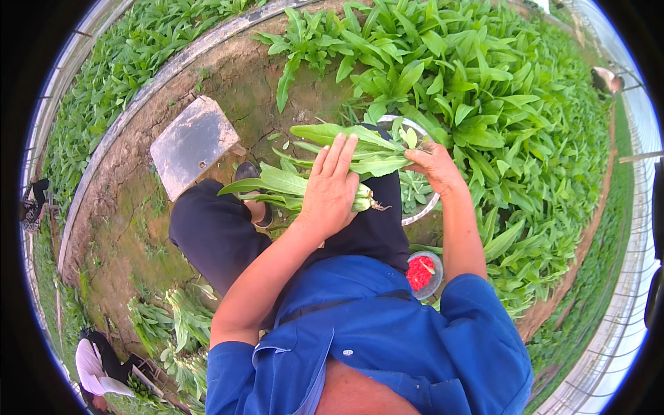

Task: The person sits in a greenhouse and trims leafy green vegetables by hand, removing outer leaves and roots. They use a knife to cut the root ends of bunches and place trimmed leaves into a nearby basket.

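Observation:
My left hand point(332, 192) lies across a bunch of long-leaved greens point(282, 181) above my lap, fingers nearly straight over the leaves. The cut stem ends and a wisp of root point(374, 203) stick out past its thumb side. My right hand point(433, 165) pinches more leafy greens point(381, 158) by one end, between thumb and fingers. Its palm side is hidden. Just below the right hand stands a round white-rimmed tub point(433, 202) holding loose leaves, partly covered by my leg and the greens.
A small bowl point(437, 277) of red strips is by my right hip. A low board-topped stool point(194, 142) stands ahead to the left. Dense leafy plants point(482, 104) grow at the right. Bundled greens point(181, 321) lie at lower left, near another person point(96, 363).

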Demonstrator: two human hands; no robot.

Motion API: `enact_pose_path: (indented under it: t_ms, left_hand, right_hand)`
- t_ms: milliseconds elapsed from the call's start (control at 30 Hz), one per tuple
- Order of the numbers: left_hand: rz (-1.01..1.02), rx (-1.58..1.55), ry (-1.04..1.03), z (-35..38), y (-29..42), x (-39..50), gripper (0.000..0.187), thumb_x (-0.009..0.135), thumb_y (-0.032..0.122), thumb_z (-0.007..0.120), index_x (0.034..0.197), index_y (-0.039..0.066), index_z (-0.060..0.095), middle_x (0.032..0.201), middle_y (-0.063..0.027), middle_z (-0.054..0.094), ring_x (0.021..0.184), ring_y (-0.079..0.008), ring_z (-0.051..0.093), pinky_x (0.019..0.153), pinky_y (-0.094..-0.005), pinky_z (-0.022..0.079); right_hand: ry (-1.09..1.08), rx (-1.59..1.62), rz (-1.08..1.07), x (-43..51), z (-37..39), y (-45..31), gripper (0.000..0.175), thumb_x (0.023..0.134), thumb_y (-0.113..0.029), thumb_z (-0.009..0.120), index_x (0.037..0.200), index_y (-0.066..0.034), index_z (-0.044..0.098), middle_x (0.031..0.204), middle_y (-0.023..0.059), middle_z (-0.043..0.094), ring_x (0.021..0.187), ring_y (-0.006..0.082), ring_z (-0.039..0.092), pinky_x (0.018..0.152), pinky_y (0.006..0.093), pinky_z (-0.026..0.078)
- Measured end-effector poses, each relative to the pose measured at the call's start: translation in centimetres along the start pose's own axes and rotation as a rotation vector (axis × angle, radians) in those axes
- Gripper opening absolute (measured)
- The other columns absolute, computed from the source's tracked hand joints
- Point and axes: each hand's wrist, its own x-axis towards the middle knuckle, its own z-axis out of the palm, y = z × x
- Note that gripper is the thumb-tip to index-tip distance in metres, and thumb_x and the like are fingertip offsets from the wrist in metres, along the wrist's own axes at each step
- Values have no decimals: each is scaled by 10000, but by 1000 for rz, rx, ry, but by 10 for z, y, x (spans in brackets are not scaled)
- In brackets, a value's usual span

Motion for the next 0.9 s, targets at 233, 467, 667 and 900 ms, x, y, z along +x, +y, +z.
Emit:
enact_pose_path:
  t_ms: [233,467,667,900]
  left_hand:
    - [-21,-80,-190,9,-15,14,348,573,235,843,812,22,705,1556,-248,391,1509,-410,295,1234,-523,240]
    - [-55,-235,-182,32,-19,9,432,629,191,819,1012,43,683,1381,-183,537,1299,-399,514,1113,-459,418]
    - [-91,-323,-173,29,-30,14,423,665,167,803,1039,22,666,1313,-132,603,1172,-351,613,1017,-420,501]
    - [-192,-590,-237,16,-51,21,427,680,138,800,1056,-9,662,1128,-144,657,1019,-359,647,915,-389,518]
  right_hand:
    - [44,-369,-330,-3,-3,21,316,1013,-218,634,1138,72,646,957,106,709,810,143,670,721,316,600]
    - [502,-557,-468,21,-8,62,349,1075,-285,543,988,51,587,738,104,650,587,183,658,528,310,542]
    - [598,-319,-241,12,-51,73,436,1036,-323,603,1228,59,521,984,204,743,714,266,750,587,339,599]
    - [246,-314,-204,-12,-29,65,737,863,-299,802,1454,10,489,1327,178,650,915,234,718,778,344,567]
